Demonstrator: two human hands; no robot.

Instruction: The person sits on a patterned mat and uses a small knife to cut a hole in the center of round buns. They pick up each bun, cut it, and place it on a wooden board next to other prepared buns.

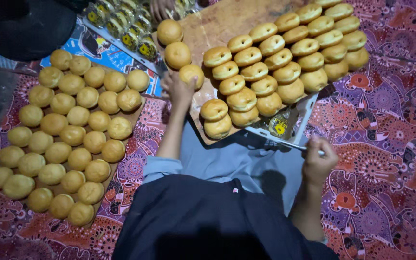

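Evidently soft and light: left hand closes on a round bun at the wooden board; best cupped at its sides, not squeezed. Right hand grips a thin metal blade.

One camera only, worn on the person's head, looks almost straight down over the lap from close above. The left hand and right hand sit mid-picture, buns on a wooden board fill the upper part, and a patterned cloth runs along the right edge.
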